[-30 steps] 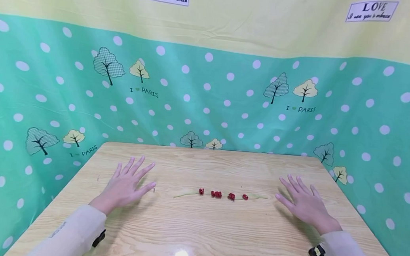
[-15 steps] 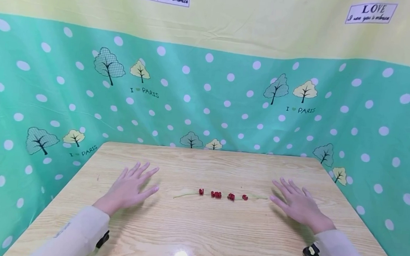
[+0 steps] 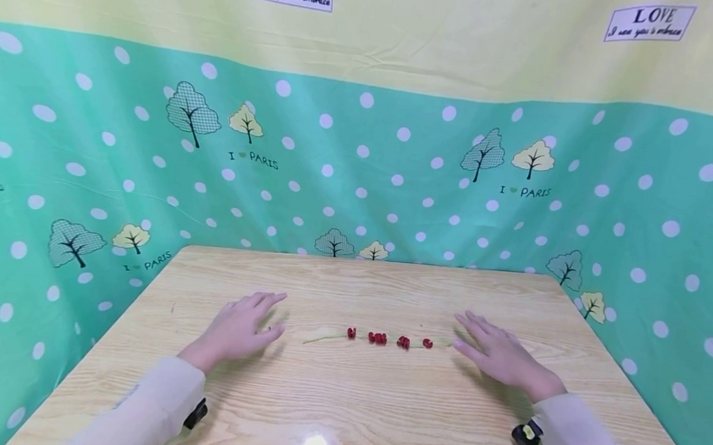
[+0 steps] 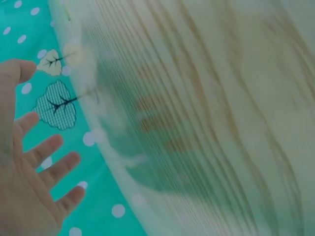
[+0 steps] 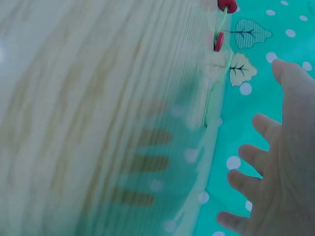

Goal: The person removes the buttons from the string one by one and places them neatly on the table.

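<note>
A thin pale green cord (image 3: 323,337) lies stretched from left to right across the wooden table (image 3: 356,402). Several small red beads (image 3: 377,338) sit along it in separate groups. My left hand (image 3: 237,330) hovers left of the cord's left end, fingers spread and holding nothing. On the other side, my right hand (image 3: 502,357) is above the table by the cord's right end, its fingertips overlapping that end in the head view; I cannot tell whether they touch. Part of the cord (image 5: 211,93) and a red bead (image 5: 219,41) show in the right wrist view.
Behind and beside the table hangs a green and yellow curtain (image 3: 374,141) with white dots and printed trees. A small black device (image 3: 196,415) is under the left wrist, and another black device (image 3: 526,438) is under the right. Light reflects off the tabletop near its front.
Both hands have moved inward, the left one rightward and the right one leftward, nearer the two cord ends. The beaded cord lies where it was.
</note>
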A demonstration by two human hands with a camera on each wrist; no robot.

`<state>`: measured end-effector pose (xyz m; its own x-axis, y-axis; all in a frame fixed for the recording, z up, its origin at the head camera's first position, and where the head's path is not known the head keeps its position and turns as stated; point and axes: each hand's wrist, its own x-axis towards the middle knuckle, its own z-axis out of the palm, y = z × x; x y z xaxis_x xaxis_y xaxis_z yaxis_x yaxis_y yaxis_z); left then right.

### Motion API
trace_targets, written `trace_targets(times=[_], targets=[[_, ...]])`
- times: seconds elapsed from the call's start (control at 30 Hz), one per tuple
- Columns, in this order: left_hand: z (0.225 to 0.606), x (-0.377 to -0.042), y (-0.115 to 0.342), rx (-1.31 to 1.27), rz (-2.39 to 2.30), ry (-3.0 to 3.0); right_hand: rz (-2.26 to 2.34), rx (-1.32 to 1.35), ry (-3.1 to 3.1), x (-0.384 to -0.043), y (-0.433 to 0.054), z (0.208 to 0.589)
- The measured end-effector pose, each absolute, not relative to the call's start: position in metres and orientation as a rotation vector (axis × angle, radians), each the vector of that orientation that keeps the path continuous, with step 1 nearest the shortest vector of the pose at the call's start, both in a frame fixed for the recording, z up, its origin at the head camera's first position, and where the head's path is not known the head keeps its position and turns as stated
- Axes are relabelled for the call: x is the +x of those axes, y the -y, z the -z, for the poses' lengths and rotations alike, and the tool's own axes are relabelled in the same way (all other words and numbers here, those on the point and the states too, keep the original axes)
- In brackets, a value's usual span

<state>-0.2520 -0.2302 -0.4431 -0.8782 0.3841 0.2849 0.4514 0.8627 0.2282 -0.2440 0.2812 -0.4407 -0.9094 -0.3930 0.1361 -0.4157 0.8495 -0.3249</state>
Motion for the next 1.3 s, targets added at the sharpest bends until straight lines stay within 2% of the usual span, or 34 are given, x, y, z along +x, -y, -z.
trace_targets(times=[1.3], targets=[[0.441,-0.265,0.146,-0.842,0.615,2.856,-0.664,1.013,2.934,-0.264,-0.185,0.434]])
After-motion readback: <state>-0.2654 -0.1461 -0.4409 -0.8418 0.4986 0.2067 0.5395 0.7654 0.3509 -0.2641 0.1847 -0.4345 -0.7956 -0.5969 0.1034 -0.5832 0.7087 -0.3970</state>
